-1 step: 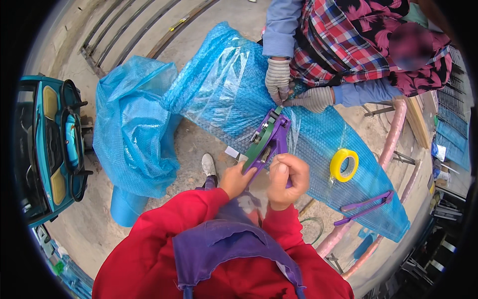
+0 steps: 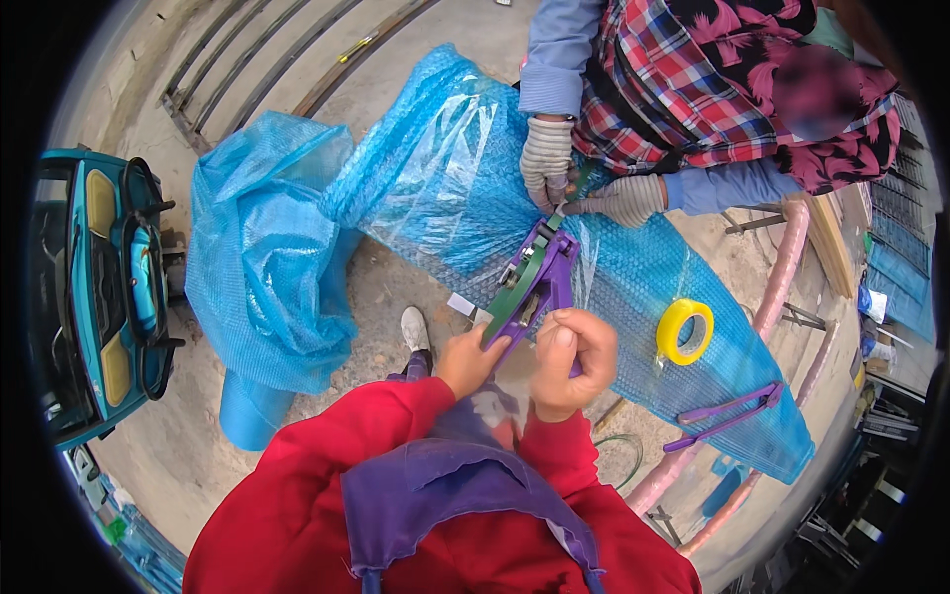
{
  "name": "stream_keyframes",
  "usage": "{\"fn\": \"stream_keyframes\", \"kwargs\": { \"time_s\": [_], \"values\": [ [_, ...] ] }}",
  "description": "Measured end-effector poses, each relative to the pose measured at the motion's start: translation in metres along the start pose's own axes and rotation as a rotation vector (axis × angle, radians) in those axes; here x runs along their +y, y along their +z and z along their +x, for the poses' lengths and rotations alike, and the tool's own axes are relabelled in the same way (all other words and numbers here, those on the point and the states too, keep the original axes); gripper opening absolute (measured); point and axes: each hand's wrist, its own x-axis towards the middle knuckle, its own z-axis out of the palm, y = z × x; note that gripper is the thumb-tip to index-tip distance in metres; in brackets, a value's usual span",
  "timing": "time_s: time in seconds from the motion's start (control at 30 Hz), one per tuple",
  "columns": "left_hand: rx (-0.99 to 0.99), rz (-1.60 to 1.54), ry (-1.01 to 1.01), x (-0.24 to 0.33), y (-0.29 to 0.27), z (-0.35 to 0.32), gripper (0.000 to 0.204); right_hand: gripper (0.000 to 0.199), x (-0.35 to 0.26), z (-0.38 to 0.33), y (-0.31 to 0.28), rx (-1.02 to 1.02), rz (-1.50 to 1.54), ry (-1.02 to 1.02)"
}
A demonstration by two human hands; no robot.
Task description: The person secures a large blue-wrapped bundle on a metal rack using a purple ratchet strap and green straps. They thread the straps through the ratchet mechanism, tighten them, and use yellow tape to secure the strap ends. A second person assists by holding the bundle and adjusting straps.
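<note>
My left hand (image 2: 467, 362) is closed round the lower end of a purple strapping tensioner (image 2: 561, 269), which has a green strap running along it. My right hand (image 2: 574, 364) is a fist around the tool's purple lever, most of which it hides. The tensioner rests against a long bundle wrapped in blue bubble wrap (image 2: 426, 183). At the tool's far end, a co-worker's two gloved hands (image 2: 547, 158) pinch the strap against the wrap. A roll of yellow tape (image 2: 684, 332) and a purple long-handled sealer (image 2: 727, 408) lie on the bundle to the right.
Loose bubble wrap (image 2: 267, 267) from a roll lies at the left, near a teal vehicle (image 2: 99, 297). A metal rack (image 2: 237, 69) lies on the floor at the far left. Pink-wrapped tubes (image 2: 782, 267) run under the bundle. The co-worker (image 2: 653, 79) leans in from the far right.
The co-worker's gloved hands have shifted slightly, and more of the green strap shows between them. My hands and the tensioner stay practically where they were.
</note>
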Motion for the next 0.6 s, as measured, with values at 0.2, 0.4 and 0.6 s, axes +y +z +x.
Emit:
{"fn": "stream_keyframes", "kwargs": {
  "time_s": [0.2,0.4,0.6],
  "values": [
    [-0.011,-0.040,-0.009,-0.005,-0.001,-0.005,0.041,0.012,-0.016,0.035,0.012,0.157,0.216,0.185],
    [-0.043,0.009,-0.006,-0.008,-0.002,-0.004,0.041,0.011,-0.022,0.063,0.012,0.138,0.233,0.299],
    [-0.044,0.037,-0.001,-0.002,-0.006,0.000,0.039,0.009,-0.020,0.034,0.005,0.092,0.180,0.213]
  ]
}}
